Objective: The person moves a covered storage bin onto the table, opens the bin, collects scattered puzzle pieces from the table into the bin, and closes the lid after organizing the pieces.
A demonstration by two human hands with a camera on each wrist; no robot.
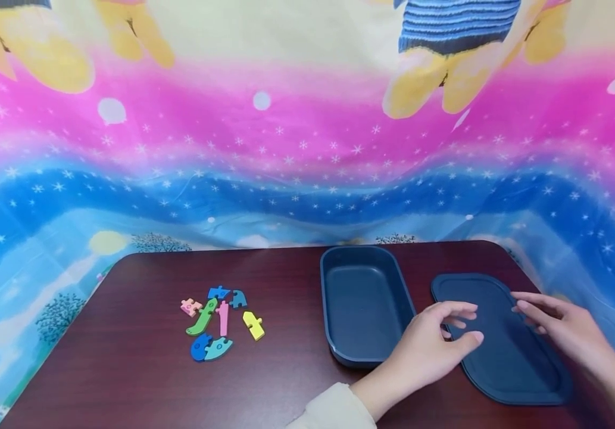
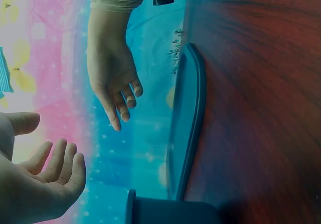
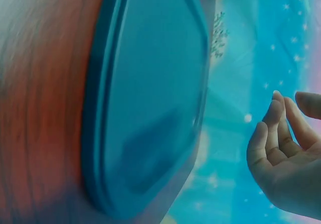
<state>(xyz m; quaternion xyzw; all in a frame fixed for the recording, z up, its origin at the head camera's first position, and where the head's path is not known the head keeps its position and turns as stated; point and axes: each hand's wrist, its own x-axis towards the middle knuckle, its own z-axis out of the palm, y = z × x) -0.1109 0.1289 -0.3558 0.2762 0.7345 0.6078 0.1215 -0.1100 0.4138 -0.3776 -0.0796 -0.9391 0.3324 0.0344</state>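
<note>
A dark blue lid (image 1: 505, 345) lies flat on the right of the table; in the right wrist view the lid (image 3: 155, 83) fills the middle. My left hand (image 1: 427, 339) hovers between the lid and the open dark blue box (image 1: 363, 304), fingers loosely bent, nothing in them. My right hand (image 1: 570, 328) is over the lid's right side, thumb near the fingers, and holds nothing. In the left wrist view the right hand (image 2: 114, 71) hangs in the air apart from the lid (image 2: 188, 123). Inside, the box shows no contents.
Several coloured foam-like puzzle pieces lie on the left of the table, among them a green piece (image 1: 202, 317), a pink piece (image 1: 224, 319) and a yellow piece (image 1: 254, 326). The dark red table (image 1: 125, 369) has a printed cloth (image 1: 307, 119) hanging behind it.
</note>
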